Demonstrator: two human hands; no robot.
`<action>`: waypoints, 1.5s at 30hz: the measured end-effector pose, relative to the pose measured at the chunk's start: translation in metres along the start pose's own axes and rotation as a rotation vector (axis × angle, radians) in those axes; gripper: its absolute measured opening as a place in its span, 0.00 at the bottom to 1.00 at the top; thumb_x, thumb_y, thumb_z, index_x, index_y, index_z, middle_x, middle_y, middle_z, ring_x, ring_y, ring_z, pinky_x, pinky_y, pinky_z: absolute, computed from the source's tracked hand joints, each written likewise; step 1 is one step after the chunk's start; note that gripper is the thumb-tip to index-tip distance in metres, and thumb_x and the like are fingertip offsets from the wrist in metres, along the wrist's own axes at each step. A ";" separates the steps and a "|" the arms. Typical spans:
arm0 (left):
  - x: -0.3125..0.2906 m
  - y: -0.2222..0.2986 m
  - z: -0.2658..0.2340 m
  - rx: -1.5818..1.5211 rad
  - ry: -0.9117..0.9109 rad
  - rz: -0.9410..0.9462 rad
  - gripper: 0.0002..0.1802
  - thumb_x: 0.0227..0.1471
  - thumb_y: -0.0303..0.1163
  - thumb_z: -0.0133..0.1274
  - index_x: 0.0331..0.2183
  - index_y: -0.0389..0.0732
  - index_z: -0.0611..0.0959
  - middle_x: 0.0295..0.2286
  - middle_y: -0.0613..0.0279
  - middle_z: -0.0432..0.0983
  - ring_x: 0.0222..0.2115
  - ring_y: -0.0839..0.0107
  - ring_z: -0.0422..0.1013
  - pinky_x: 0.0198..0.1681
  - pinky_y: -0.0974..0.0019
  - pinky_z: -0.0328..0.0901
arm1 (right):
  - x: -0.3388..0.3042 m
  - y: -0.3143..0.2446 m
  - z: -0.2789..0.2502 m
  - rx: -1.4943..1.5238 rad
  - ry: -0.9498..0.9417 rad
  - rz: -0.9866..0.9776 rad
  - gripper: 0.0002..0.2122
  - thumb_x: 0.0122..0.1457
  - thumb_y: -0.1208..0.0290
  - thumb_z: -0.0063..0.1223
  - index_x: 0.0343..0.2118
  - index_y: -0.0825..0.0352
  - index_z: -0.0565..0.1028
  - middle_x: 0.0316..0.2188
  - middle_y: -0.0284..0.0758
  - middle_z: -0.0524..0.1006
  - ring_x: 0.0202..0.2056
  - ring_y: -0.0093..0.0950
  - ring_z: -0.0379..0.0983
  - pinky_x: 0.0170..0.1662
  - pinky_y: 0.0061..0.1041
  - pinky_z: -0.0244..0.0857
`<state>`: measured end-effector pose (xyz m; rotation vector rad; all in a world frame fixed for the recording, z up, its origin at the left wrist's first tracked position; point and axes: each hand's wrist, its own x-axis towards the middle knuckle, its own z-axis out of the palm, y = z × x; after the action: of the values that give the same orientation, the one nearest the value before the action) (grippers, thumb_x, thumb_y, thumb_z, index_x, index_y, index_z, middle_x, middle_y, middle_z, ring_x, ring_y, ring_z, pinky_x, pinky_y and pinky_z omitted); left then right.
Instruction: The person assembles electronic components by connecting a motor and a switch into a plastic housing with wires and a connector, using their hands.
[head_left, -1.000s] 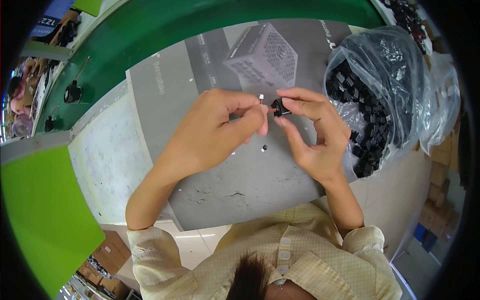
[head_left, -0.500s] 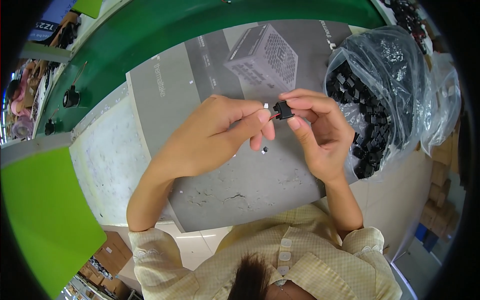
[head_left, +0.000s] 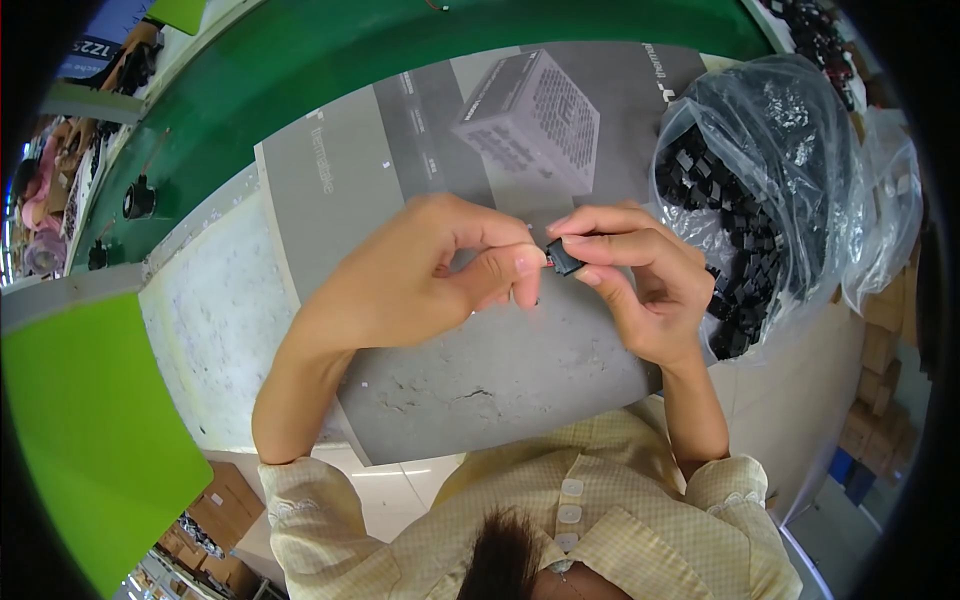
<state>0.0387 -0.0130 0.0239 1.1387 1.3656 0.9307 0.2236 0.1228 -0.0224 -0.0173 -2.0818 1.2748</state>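
My right hand pinches a small black plastic connector housing between thumb and fingertips. Facing it, my left hand is closed in a pinch at the housing's left end. A short bit of red wire shows between its fingertips and the housing. How far the wire sits inside cannot be made out, and the rest of it is hidden by my left fingers. Both hands are above a printed grey cardboard sheet.
A clear plastic bag full of black plastic parts lies to the right. Beyond the cardboard runs a green belt, with small black round parts at its left. A green panel stands left. Another person is far left.
My right hand has lowered slightly with the black connector housing and tilted it. My left fingertips have come right up against its end, and less red wire shows.
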 end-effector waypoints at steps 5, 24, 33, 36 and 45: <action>-0.001 0.007 0.010 0.282 0.112 0.056 0.13 0.60 0.33 0.53 0.23 0.44 0.82 0.14 0.70 0.71 0.16 0.75 0.61 0.30 0.69 0.57 | -0.011 -0.012 0.016 0.138 0.205 0.223 0.15 0.49 0.88 0.62 0.41 0.74 0.79 0.40 0.46 0.81 0.40 0.34 0.80 0.42 0.26 0.76; -0.001 -0.002 0.031 0.587 0.353 0.090 0.07 0.56 0.36 0.59 0.28 0.46 0.81 0.22 0.70 0.79 0.25 0.73 0.72 0.53 0.60 0.51 | -0.014 -0.019 -0.005 -0.246 0.100 0.129 0.21 0.46 0.85 0.63 0.47 0.68 0.79 0.38 0.38 0.81 0.40 0.36 0.76 0.45 0.29 0.70; -0.005 -0.007 0.049 0.974 0.375 0.150 0.19 0.44 0.33 0.67 0.40 0.43 0.81 0.33 0.64 0.80 0.40 0.66 0.74 0.57 0.48 0.52 | -0.020 -0.016 -0.001 -0.348 -0.080 0.160 0.27 0.44 0.84 0.63 0.52 0.65 0.76 0.38 0.34 0.81 0.41 0.37 0.73 0.50 0.34 0.65; -0.024 0.006 0.056 1.148 0.387 -0.043 0.31 0.40 0.32 0.69 0.47 0.42 0.76 0.45 0.60 0.76 0.47 0.59 0.72 0.57 0.45 0.55 | -0.021 -0.015 0.000 -0.356 -0.172 0.209 0.30 0.45 0.85 0.62 0.56 0.63 0.73 0.38 0.35 0.79 0.41 0.37 0.73 0.52 0.35 0.63; -0.027 -0.001 0.049 1.186 0.329 -0.132 0.25 0.45 0.27 0.63 0.46 0.43 0.73 0.40 0.58 0.70 0.42 0.59 0.72 0.26 0.55 0.72 | -0.017 -0.016 0.017 -0.328 -0.219 0.176 0.33 0.46 0.86 0.60 0.59 0.64 0.69 0.37 0.37 0.77 0.39 0.38 0.73 0.53 0.38 0.61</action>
<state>0.0867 -0.0422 0.0237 1.7444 2.3468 0.1180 0.2322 0.0952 -0.0244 -0.2199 -2.5068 1.0585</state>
